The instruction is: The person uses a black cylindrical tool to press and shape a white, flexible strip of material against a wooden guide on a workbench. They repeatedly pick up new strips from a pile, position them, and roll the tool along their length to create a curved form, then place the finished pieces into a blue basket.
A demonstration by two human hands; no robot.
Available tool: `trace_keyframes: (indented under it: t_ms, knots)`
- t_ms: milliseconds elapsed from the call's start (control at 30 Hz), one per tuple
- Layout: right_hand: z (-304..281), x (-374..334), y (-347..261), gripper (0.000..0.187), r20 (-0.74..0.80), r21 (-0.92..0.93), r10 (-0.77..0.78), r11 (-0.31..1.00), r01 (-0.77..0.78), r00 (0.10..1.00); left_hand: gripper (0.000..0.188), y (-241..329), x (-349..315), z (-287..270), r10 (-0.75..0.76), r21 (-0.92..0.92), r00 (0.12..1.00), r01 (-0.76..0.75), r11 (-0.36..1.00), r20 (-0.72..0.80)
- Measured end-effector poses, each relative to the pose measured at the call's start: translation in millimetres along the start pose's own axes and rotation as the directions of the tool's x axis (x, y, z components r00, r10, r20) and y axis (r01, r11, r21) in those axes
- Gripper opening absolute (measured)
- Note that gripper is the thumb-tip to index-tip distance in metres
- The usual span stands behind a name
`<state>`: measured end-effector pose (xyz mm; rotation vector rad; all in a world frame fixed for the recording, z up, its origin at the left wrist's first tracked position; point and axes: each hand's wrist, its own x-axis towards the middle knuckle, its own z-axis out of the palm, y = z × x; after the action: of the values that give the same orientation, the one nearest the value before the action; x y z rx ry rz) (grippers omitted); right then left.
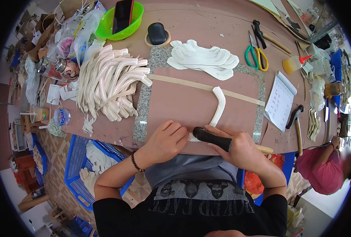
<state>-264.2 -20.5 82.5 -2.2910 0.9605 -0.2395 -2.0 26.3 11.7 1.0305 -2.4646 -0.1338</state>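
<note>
My right hand (240, 148) is closed around a hammer (213, 138), with its black head forward and the end of its wooden handle showing past the palm. The head's tip rests at a pale strip (191, 137) near the table's front edge. My left hand (165, 141) has its fingers curled, their tips pinched at that strip, which is mostly hidden. Beyond the hammer, a curved white strip (218, 104) lies on the brown work surface (175, 102). To the left rises a big pile of similar curved, cream-coloured strips (112, 83).
Flat white cut pieces (203, 57) are stacked at the back. Scissors (256, 55), a notepad (280, 100), a glue bottle (296, 64) and another hammer (296, 118) lie right. A green bowl (104, 31) holds a phone. Blue basket (70, 170) below left; another person (321, 170) far right.
</note>
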Motion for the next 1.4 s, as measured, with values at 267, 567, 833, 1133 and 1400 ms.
trace_keyframes:
  t_ms: [267,567,833,1133,1400]
  knots:
    - [-0.9,8.2,5.0,0.068,-0.111,0.026,-0.078,0.996,0.081,0.991,0.030,44.3,-11.8,17.4,-0.227,-0.026,0.966,0.226,0.974,-0.127]
    - [5.2,12.6,3.6,0.070,-0.075,-0.039,-0.134,0.991,0.131,0.988,0.029,46.5,-13.0,19.6,-0.270,-0.053,0.951,0.265,0.963,-0.151]
    - [15.6,18.6,27.2,0.053,-0.065,-0.109,-0.082,0.991,0.074,0.995,0.028,40.0,-7.6,9.1,-0.271,0.044,0.954,0.278,0.960,-0.129]
    - [-16.1,-23.9,3.2,0.038,-0.069,-0.069,0.083,0.994,-0.088,0.994,0.035,0.4,64.6,31.3,-0.267,0.091,0.959,0.275,0.957,-0.092]
    - [-26.2,-46.6,21.0,0.035,-0.249,0.048,0.290,0.957,-0.287,0.924,0.034,-15.5,95.8,47.8,-0.026,-0.327,0.996,0.052,0.944,0.084]
